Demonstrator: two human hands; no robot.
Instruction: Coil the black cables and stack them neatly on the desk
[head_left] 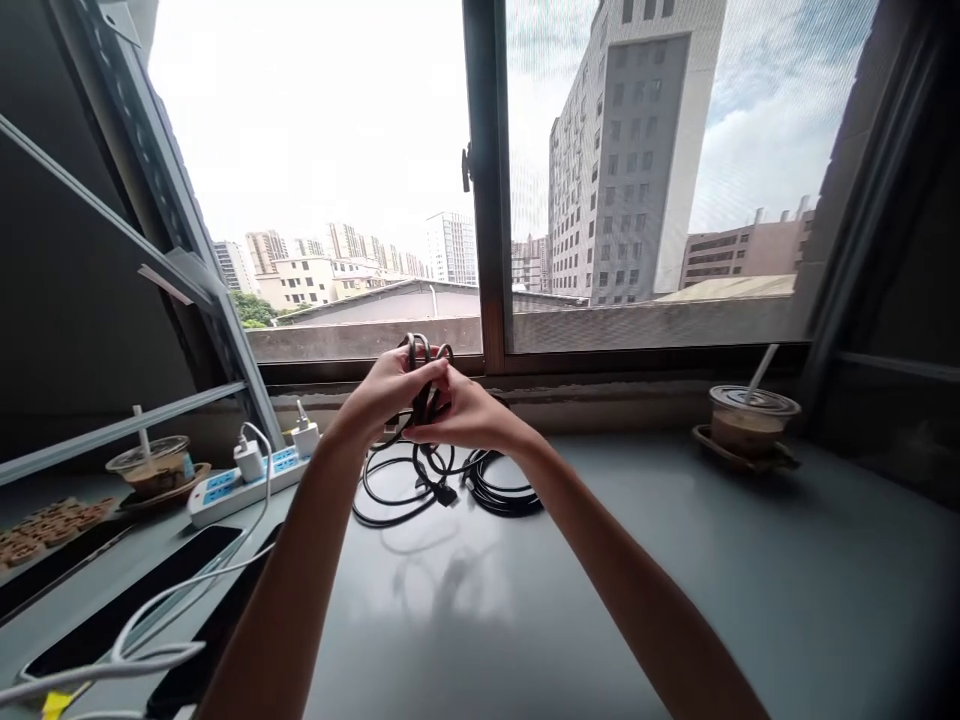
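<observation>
- I hold a black cable [422, 400] up in front of me, gathered into loops above the table and before the window.
- My left hand [384, 388] is clamped on the upper loops, thumb across the front; my right hand [471, 412] meets it, thumb and fingers closing round the same bundle. Some fingertips are hidden behind the cable.
- Looser loops dangle below, with a dark connector [446, 495] among them; I can't tell whether the lowest loop touches the table.
- I judge it light, bendy but springy, its jacket fairly grippy. It's best held round all the gathered strands; the connector's neck deserves gentle handling.
- Just beside the loops, a black coil [496, 506] lies on the glossy grey table [622, 600].
- To my left: a white power strip [225, 487] and a plastic cup [154, 468].
- Far right, another lidded cup [750, 425] with a straw.
- Ahead, a dark-framed window [487, 200] looks onto buildings.
</observation>
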